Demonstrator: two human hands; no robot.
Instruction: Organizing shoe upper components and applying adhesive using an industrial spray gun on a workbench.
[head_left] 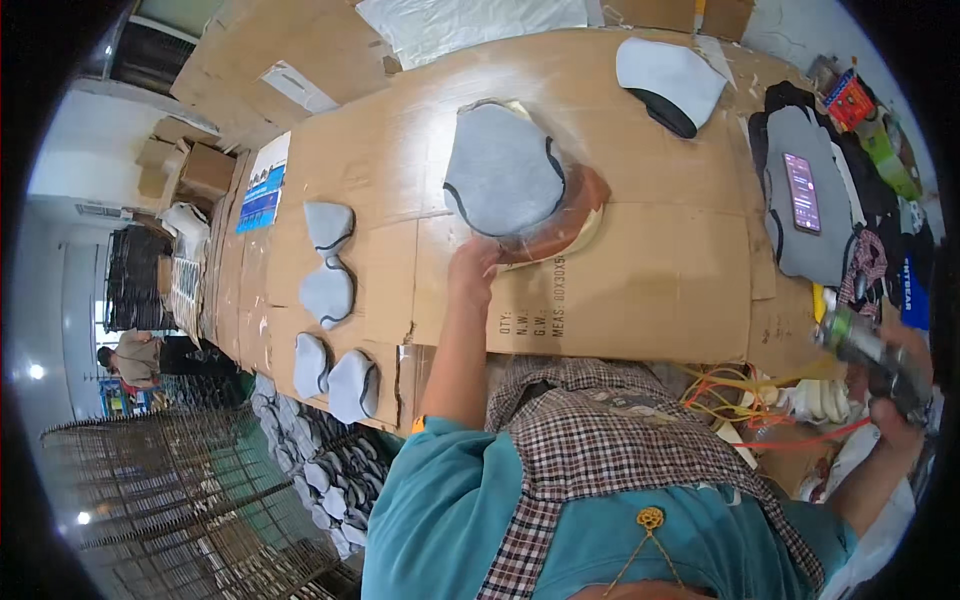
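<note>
The counter (660,280), covered in flattened brown cardboard, fills the upper middle of the frame. Near its centre lies a large grey felt piece (500,170) on a brownish round form (575,220); four smaller grey pieces (328,290) lie at the left. At upper right sits a grey-and-black piece (668,80), and at the right edge a phone (802,192) rests on another grey piece (800,240).

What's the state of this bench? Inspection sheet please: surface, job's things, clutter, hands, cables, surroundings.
Surface: cardboard-covered table.
Job's things: large grey fabric piece lying on a brown form; spray gun.
Clutter: small grey pieces at left; phone on grey panel at right.
Hands: left hand touches the brown form's edge; right hand grips the spray gun.
Cables: yellow and red cords near table edge.
Surroundings: wire racks, cardboard boxes, another person far left.
</note>
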